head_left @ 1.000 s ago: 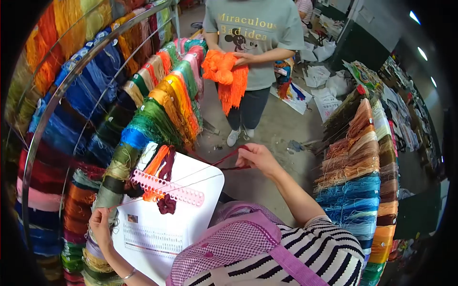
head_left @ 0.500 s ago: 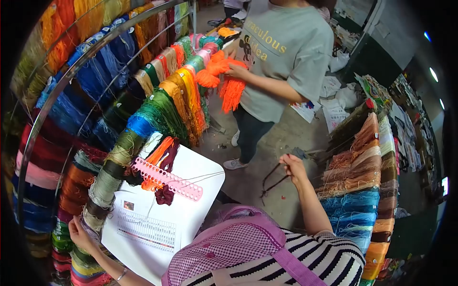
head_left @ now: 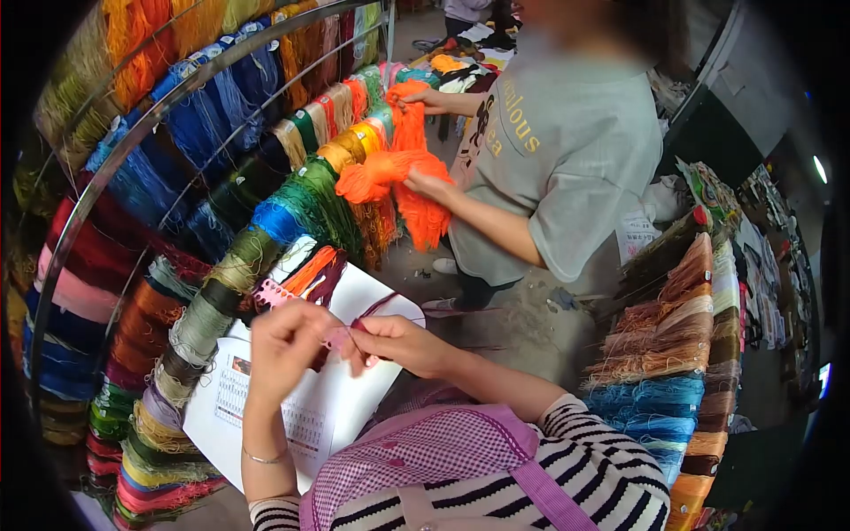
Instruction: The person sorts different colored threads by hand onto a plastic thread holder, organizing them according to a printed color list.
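So both hands meet mid-frame over the white sheet point(head_left: 359, 285): our left hand point(head_left: 285, 343) is pinched narrow on the pink hole strip point(head_left: 271, 293), which runs diagonally from upper left to lower right. Our right hand point(head_left: 403, 343) sits just right of the strip and is the one nearer the maroon thread point(head_left: 381, 307). It pinches that thread, which trails off toward the upper right.

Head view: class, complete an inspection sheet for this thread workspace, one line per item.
Surface: white chart board beside the left thread rack.
Job's things: pink thread organiser holding orange thread; dark red thread.
Clutter: papers on the floor.
Hands: left hand on the organiser, grip unclear; right hand pinching the dark red thread.
Cables: nothing seen.
Surroundings: right thread rack; a co-worker handling an orange skein.
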`<state>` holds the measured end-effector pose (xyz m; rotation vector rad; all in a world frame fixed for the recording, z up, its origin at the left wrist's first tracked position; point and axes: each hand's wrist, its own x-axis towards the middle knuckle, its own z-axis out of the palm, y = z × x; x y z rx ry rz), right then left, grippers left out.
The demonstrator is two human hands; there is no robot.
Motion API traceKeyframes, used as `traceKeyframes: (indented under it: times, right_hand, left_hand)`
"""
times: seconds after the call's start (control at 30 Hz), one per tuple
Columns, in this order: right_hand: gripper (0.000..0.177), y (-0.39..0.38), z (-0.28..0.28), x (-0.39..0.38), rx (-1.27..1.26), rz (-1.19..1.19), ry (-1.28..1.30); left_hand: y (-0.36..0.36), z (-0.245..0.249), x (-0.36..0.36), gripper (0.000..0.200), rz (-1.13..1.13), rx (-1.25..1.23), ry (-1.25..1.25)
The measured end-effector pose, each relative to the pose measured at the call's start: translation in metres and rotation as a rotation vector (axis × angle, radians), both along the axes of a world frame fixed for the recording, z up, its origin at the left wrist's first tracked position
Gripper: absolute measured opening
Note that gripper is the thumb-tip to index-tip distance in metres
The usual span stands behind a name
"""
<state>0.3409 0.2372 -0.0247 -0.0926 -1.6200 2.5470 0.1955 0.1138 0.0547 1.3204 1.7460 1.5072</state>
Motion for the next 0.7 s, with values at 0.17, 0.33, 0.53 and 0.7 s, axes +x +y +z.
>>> traceKeyframes:
  times: [0.17,0.33,0.53,0.7]
  right_hand:
    - [0.030,0.031,0.000,0.046,0.019,-0.066,-0.174]
    - [0.021,0.056,0.002,0.096,-0.200,-0.198,-0.141]
    - [0.023,0.055,0.013,0.092,-0.451,-0.055,0.087]
    - [0.039,0.055,0.013,0.080,-0.587,-0.029,0.331]
  left_hand:
    - [-0.016,-0.043,-0.067,0.014,0.364,0.002,-0.096]
    - [-0.043,-0.079,-0.088,0.017,0.440,-0.107,-0.159]
    - [-0.016,-0.107,-0.086,0.012,0.505,-0.106,0.706]
    - [-0.020,-0.146,-0.095,0.016,0.455,-0.207,0.128]
